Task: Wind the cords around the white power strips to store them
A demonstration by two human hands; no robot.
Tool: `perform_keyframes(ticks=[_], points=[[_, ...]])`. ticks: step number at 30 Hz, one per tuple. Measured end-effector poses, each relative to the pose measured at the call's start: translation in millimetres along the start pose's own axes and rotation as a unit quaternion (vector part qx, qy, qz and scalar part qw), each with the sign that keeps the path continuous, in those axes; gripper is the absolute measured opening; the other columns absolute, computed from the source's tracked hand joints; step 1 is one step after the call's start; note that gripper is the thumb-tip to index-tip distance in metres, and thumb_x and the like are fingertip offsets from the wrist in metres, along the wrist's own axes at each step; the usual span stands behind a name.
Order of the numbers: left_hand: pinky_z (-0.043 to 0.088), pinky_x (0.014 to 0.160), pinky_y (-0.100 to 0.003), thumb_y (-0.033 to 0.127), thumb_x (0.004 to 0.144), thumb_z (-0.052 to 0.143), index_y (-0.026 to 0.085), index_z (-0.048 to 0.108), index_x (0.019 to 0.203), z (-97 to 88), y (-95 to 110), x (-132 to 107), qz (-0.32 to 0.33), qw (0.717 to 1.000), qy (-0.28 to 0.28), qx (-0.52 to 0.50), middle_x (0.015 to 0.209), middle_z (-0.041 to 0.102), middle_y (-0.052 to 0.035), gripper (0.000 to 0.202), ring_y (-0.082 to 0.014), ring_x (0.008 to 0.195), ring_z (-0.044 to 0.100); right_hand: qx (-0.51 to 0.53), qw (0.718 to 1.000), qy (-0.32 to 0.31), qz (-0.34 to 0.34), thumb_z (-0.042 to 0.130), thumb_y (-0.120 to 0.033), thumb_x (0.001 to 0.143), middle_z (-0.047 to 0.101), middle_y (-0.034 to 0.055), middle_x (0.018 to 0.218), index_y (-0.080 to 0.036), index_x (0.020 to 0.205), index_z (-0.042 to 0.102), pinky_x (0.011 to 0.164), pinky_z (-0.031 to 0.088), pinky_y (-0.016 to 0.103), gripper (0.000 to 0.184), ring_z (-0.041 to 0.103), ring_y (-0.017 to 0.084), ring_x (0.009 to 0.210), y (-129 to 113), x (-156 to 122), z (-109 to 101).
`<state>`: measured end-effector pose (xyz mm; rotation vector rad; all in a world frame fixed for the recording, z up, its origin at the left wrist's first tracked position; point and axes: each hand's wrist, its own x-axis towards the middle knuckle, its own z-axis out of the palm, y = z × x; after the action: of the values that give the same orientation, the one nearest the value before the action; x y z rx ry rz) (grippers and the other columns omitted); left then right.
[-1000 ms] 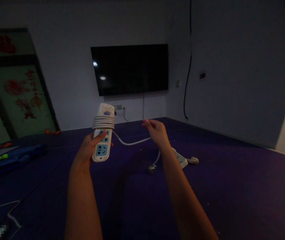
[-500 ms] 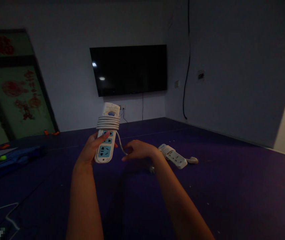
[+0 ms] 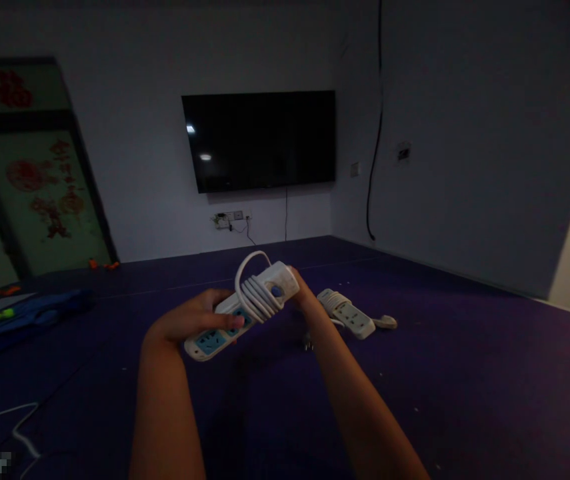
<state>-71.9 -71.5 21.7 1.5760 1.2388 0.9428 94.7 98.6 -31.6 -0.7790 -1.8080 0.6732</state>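
My left hand (image 3: 197,317) grips a white power strip (image 3: 222,339) with blue sockets, its thumb across the socket face. The strip is tilted, its upper end with a blue switch pointing right. Several turns of its white cord (image 3: 259,299) are wrapped around it near that end, and a loose loop arches above and passes behind the strip. My right hand (image 3: 299,287) is behind the strip's upper end. Its fingers are hidden there, so their grip on the cord cannot be seen. A plug (image 3: 307,343) shows beside my right forearm.
A second white power strip (image 3: 355,320), cord wound round it, lies on the purple floor (image 3: 465,360) to the right. Blue cloth (image 3: 39,313) lies at left, and a white cable (image 3: 25,437) at lower left. A television (image 3: 265,140) hangs on the far wall.
The strip has tipped from nearly upright to slanting right and come lower. My right hand has moved from beside the strip, at the cord, to behind its upper end. The cord now forms a loop above.
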Motion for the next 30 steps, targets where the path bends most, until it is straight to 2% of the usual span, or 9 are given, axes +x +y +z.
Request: perform_keyframes(ticks=[4,8,11,13,17,20,23,26,30], points=[[0.049,0.049,-0.024,0.031,0.057,0.079,0.014,0.064,0.083,-0.6,-2.1,4.2,-0.034,0.997,0.071,0.02,0.073,0.071,-0.0094,0.034,-0.019,0.057,0.066,0.092,0.991,0.096,0.028,0.052,-0.04,0.08,0.06,0.0,0.053,-0.013,0.075,0.065,0.048,0.041,0.021,0.03,0.056,0.013,0.051,-5.2,0.4,-12.1],[0.044,0.042,-0.023,0.034,0.063,0.074,0.014,0.063,0.077,-6.8,-3.1,8.4,-0.018,0.992,0.122,-0.029,0.06,0.068,-0.0073,0.027,-0.0169,0.046,0.061,0.188,0.958,0.198,0.094,0.047,-0.047,0.083,0.054,-0.002,0.046,-0.012,0.088,0.062,0.036,0.03,0.019,0.039,0.044,0.009,0.035,-8.9,-2.8,-17.6],[0.043,0.039,-0.022,0.037,0.065,0.072,0.014,0.062,0.077,-14.1,-3.3,9.9,0.009,0.979,0.187,-0.075,0.057,0.067,-0.0071,0.028,-0.0163,0.042,0.059,0.211,0.945,0.223,0.111,0.049,-0.049,0.083,0.051,-0.0032,0.044,-0.012,0.086,0.062,0.035,0.028,0.018,0.039,0.041,0.008,0.033,-3.4,-3.5,-18.0],[0.042,0.038,-0.022,0.04,0.066,0.071,0.013,0.062,0.079,-18.9,-4.0,10.6,0.032,0.97,0.219,-0.102,0.057,0.067,-0.0074,0.032,-0.0156,0.04,0.058,0.209,0.946,0.213,0.13,0.047,-0.046,0.084,0.051,-0.0029,0.046,-0.012,0.087,0.061,0.035,0.029,0.018,0.037,0.042,0.008,0.034,4.6,-3.1,-14.8],[0.044,0.038,-0.022,0.045,0.066,0.069,0.012,0.061,0.083,-25.6,-8.6,11.9,0.105,0.949,0.253,-0.155,0.06,0.068,-0.0079,0.038,-0.0149,0.04,0.057,0.115,0.964,0.125,0.205,0.035,-0.035,0.092,0.056,-0.0015,0.051,-0.012,0.094,0.06,0.038,0.035,0.017,0.034,0.045,0.007,0.035,26.7,-2.8,1.7],[0.046,0.039,-0.023,0.048,0.068,0.066,0.013,0.06,0.088,-27.5,-12.7,11.4,0.143,0.94,0.25,-0.183,0.062,0.068,-0.0081,0.041,-0.0162,0.044,0.06,0.056,0.97,0.064,0.228,0.04,-0.031,0.091,0.057,-0.0005,0.049,-0.012,0.088,0.062,0.038,0.036,0.018,0.029,0.045,0.007,0.034,42.0,-5.4,18.9],[0.047,0.039,-0.023,0.05,0.069,0.065,0.013,0.06,0.089,-27.0,-14.0,10.1,0.166,0.936,0.236,-0.199,0.063,0.069,-0.0087,0.042,-0.0173,0.047,0.061,-0.013,0.972,-0.012,0.235,0.055,-0.024,0.082,0.053,-0.0005,0.042,-0.014,0.065,0.062,0.038,0.034,0.019,0.021,0.045,0.009,0.033,51.4,-11.8,34.4],[0.047,0.038,-0.023,0.049,0.07,0.063,0.013,0.06,0.088,-25.3,-12.6,9.7,0.181,0.935,0.225,-0.206,0.063,0.069,-0.0091,0.041,-0.0177,0.047,0.061,-0.093,0.962,-0.104,0.233,0.064,-0.015,0.07,0.046,-0.0009,0.034,-0.016,0.044,0.054,0.041,0.036,0.021,0.028,0.049,0.011,0.035,52.9,-20.6,45.0],[0.046,0.037,-0.023,0.05,0.07,0.063,0.013,0.059,0.086,-23.8,-11.1,11.5,0.183,0.935,0.219,-0.21,0.063,0.069,-0.0094,0.04,-0.0173,0.045,0.06,-0.163,0.932,-0.24,0.219,0.074,-0.01,0.055,0.049,0.0009,0.035,-0.017,0.037,0.054,0.048,0.042,0.025,0.028,0.058,0.017,0.044,43.7,-28.6,48.1]])
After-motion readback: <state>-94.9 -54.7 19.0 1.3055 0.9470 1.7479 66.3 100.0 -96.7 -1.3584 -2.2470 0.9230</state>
